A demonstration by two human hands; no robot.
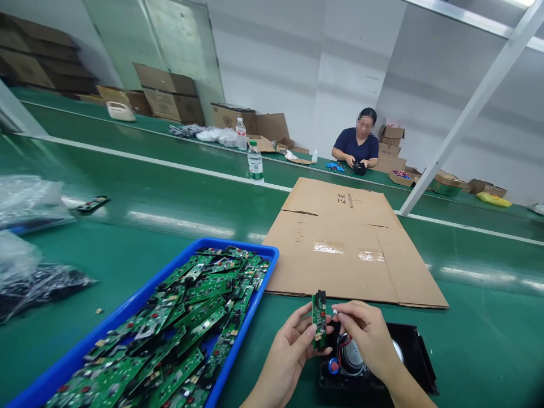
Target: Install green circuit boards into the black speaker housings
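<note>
Upright in my left hand (293, 345) is a green circuit board (318, 323) with a red part and black parts on it, gripped between thumb and fingers. My right hand (368, 331) pinches a small white connector (335, 313) close to the board's right edge; I cannot tell whether the two touch. Below my right hand lies a black plastic housing (414, 351) with a round silver speaker (352, 357) inside. Red and black wires (343, 343) show by the speaker, partly covered by my hand. A blue and red round part (334, 365) sits at the housing's left corner.
To the left, a blue tray (238, 340) holds many circuit boards. A flattened cardboard sheet (340, 266) lies ahead. Plastic bags (29, 209) are at far left. Across the belt, a person (359, 144) handles a black object; a water bottle (255, 163) stands nearer.
</note>
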